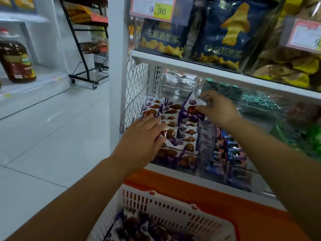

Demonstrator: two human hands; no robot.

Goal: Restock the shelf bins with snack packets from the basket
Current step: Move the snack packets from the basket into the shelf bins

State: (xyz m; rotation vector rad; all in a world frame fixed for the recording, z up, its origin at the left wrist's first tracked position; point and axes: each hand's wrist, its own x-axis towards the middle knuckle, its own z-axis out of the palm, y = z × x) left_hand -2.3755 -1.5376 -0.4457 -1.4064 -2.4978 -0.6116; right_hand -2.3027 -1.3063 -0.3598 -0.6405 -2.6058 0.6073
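A clear shelf bin (206, 136) on the lower shelf holds rows of white-and-purple snack packets (186, 134) showing brown cookies. My left hand (144, 136) lies with straight fingers on the packets at the bin's left side. My right hand (218, 108) pinches one packet (190, 106) at the back right of the rows, standing it upright. Below, a white slotted basket (173, 211) with more of the same packets (139, 226) sits in front of the shelf.
Beside it stands a bin of dark blue packets (232, 157). Green packets (260, 101) fill bins to the right. The upper shelf carries large dark chip bags (229, 32) and a price tag (153, 8). An orange ledge (225, 197) runs under the shelf. A wheeled black rack (86, 49) stands across the aisle.
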